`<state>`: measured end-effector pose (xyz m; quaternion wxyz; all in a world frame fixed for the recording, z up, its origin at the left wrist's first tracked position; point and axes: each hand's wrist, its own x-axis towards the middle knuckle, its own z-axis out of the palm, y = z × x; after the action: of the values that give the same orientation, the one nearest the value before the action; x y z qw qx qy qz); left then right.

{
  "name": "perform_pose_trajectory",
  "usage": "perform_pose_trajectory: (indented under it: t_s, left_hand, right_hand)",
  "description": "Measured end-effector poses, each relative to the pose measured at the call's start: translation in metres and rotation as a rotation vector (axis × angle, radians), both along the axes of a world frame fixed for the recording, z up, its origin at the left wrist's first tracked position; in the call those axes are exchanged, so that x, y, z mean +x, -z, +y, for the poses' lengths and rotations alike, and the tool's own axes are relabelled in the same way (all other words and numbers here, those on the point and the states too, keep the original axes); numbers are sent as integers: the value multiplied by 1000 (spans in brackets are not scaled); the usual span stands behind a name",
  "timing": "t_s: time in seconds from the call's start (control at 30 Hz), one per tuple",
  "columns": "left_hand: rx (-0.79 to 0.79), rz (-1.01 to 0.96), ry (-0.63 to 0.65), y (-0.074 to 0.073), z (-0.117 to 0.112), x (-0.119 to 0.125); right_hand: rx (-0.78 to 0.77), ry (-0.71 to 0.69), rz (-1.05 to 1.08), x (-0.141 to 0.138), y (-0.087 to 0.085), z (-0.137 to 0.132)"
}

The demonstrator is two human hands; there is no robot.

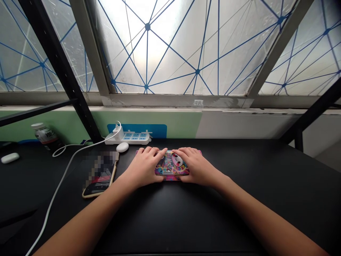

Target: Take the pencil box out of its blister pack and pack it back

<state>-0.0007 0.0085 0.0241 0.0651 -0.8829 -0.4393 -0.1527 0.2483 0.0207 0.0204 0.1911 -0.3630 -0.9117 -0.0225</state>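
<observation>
A flat, brightly coloured case [170, 166] with a cartoon picture lies on the black desk [186, 220] in front of me. My left hand [145, 167] rests on its left end with fingers curled over the top edge. My right hand [193, 166] covers its right end the same way. Both hands grip the case from the sides; its pink far edge shows behind my fingers.
A phone [99, 174] lies left of my left hand, with a white cable [61, 181] running to a charger in a white power strip [128, 137]. A white earbud case [122, 147], a bottle [46, 137] and another white case [10, 157] sit further left. Black frame posts rise on both sides.
</observation>
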Motion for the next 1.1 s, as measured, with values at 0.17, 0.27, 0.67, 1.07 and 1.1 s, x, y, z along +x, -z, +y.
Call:
perform_pose_trajectory:
  t_s: [0.17, 0.27, 0.67, 1.07, 1.1]
  left_hand:
    - [63, 12, -20, -3, -4, 6]
    - [101, 7, -25, -3, -6, 10]
    - [222, -78, -94, -8, 3, 2]
    - [203, 29, -115, -17, -14, 10]
    - [185, 43, -120, -16, -15, 12]
  right_hand:
    - [47, 18, 10, 2, -5, -1]
    - [81, 55, 31, 5, -8, -2]
    - [192, 96, 166, 6, -15, -1]
    - [172, 6, 42, 2, -14, -9]
    - [168, 5, 21, 1, -13, -10]
